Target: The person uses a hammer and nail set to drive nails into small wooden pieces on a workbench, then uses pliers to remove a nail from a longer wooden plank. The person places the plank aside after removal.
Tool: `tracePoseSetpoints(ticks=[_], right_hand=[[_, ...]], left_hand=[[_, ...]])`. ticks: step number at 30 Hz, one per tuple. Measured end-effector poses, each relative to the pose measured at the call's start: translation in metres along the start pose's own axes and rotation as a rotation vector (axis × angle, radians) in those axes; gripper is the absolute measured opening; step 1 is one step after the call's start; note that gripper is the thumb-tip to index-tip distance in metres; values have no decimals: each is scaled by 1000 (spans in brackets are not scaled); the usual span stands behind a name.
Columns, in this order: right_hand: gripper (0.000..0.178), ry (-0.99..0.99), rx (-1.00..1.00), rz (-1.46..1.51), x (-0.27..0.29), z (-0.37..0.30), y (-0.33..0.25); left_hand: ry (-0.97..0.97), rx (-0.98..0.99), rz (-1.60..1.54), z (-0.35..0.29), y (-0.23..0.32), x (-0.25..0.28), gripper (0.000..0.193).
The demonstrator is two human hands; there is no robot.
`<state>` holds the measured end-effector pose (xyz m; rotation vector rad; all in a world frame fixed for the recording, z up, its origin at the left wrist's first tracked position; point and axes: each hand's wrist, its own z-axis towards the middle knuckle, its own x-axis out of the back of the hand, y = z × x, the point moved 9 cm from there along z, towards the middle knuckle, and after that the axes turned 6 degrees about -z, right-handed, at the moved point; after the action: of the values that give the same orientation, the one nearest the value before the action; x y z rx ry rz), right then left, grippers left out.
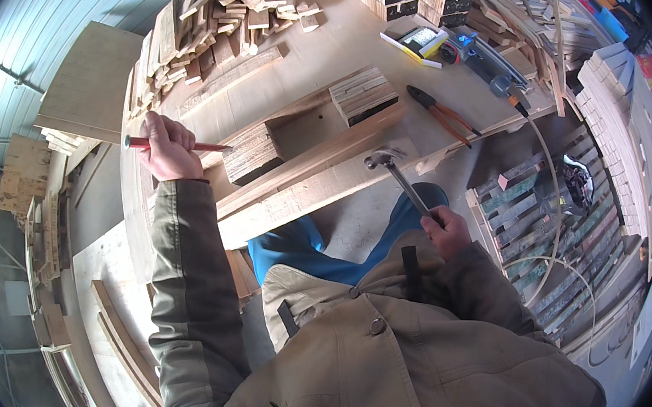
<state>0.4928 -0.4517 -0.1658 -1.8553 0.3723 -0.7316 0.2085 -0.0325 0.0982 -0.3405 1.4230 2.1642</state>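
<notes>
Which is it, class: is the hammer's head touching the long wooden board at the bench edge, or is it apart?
Cannot tell. In the head view the right hand holds the hammer with its head overlapping the long wooden board, but looking down from above hides any contact or gap.

A single head-worn fisheye camera looked steeply down the wearer's own jacket front and out over a wooden workbench [341,49], whose near edge crossed mid-frame. The left hand [167,153] and right hand [446,230] came in from below at close range. Straight boards bowed toward the dark circular rim; no second view overlapped it.
</notes>
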Motion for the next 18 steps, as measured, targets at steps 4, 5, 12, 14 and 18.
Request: tracePoseSetpoints(ticks=[4,5,12,14,18], right_hand=[[13,4,48,-16,6,-1,-1],[13,2,40,-13,7,-1,0],[20,31,-4,-32,10,0,2],[20,36,41,-43,11,0,-1],[16,13,65,-84,10,0,-4]], left_hand=[[48,56,-10,6,-27,-11,48],[39,59,-3,6,-32,-14,48],[15,73,-16,9,-50,-25,47],[11,76,-35,10,-53,-32,45],[-22,96,-95,13,-63,-61,40]])
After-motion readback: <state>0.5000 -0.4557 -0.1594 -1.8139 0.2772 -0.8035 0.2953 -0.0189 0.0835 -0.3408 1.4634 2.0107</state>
